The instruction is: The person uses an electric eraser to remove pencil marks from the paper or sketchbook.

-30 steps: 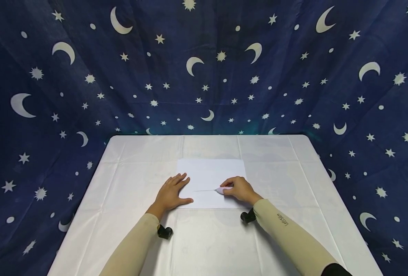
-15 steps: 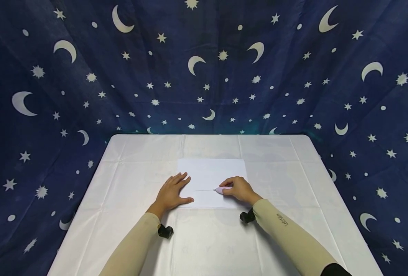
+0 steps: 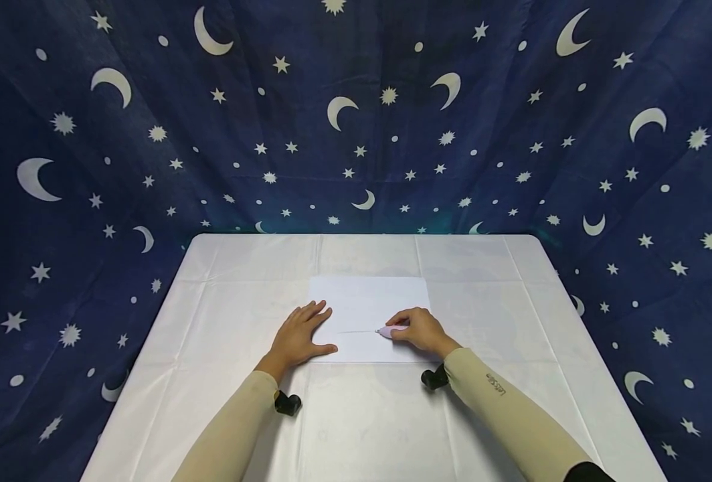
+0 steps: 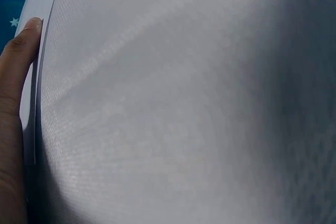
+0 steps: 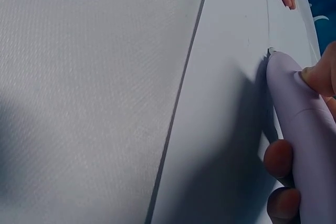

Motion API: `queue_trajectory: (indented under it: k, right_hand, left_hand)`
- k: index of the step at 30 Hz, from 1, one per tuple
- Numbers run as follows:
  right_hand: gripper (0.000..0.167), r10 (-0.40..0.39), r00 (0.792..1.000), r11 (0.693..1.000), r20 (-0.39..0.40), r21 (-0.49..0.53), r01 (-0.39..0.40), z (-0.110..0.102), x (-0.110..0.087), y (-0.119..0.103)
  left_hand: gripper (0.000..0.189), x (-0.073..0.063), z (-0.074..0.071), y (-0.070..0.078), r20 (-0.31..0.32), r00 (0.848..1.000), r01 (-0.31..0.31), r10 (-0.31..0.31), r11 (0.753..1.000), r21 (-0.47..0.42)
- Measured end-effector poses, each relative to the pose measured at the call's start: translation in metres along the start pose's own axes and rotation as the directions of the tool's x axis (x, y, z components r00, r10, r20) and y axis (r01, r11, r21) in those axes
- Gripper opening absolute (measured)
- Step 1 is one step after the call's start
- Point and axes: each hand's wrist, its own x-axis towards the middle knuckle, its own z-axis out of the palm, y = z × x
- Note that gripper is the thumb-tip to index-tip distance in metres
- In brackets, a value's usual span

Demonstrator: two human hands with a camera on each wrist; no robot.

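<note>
A white sheet of paper (image 3: 368, 298) lies on the table, with a thin faint line (image 3: 356, 332) running across it. My left hand (image 3: 298, 335) rests flat on the sheet's left side, fingers spread; its thumb (image 4: 23, 45) shows along the paper's near edge in the left wrist view. My right hand (image 3: 423, 333) grips a thick lilac pen-shaped tool (image 5: 310, 129) between thumb and fingers. The tool's small narrow tip (image 5: 271, 51) points left, right at the line's right end. Most of the tool's rear is hidden under the hand in the head view.
A creased white cloth (image 3: 374, 422) covers the table. Behind and at both sides hangs a dark blue curtain (image 3: 308, 127) with moons and stars. Black wrist cameras, left (image 3: 288, 404) and right (image 3: 433, 378), sit close over the cloth.
My right hand and the lilac tool have shifted very slightly right along the line over the last half second. My left hand stays in place on the paper.
</note>
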Motion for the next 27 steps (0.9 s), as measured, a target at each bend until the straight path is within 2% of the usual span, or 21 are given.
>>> queue_trajectory:
  k: [7,27]
  right_hand:
    - [0.017,-0.008,1.000,1.000,0.003,0.013,0.008,0.003,0.001,-0.005]
    - [0.018,-0.028,1.000,0.999,0.012,0.018,0.028,0.011,0.006,-0.014]
  left_hand:
    - [0.093,0.001,0.000,0.000,0.026,1.000,0.007,-0.007,1.000,0.002]
    - [0.093,0.000,-0.001,-0.001,0.022,1.000,0.003,-0.003,1.000,-0.002]
